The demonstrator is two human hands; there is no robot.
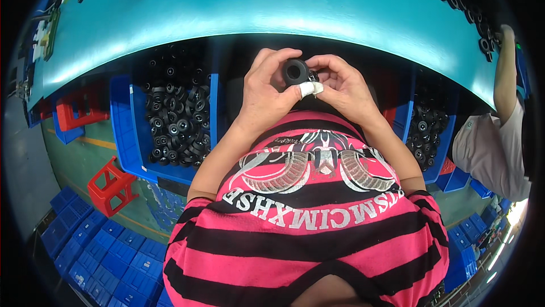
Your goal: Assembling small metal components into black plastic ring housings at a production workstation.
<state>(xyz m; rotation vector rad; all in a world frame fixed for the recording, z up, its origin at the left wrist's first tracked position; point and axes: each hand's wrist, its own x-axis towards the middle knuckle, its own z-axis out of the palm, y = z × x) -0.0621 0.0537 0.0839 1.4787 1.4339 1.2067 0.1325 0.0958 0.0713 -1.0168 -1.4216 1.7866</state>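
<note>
A black rubber tyre with a round hole is held in front of my chest, just below the table's near edge. My left hand is closed on its left side, thumb and fingers curled round it. From the other side, my right hand pinches a small dark, shiny-edged part against the tyre; it looks like a wheel hub, though the fingers partly hide it. Both thumbs have white wrapping on their tips, and these meet under the tyre.
A blue bin of black wheels stands at left, another wheel-filled bin at right. The turquoise table carries loose wheels along its far and right edges. Red stools and stacked blue crates are at left; a co-worker is at right.
</note>
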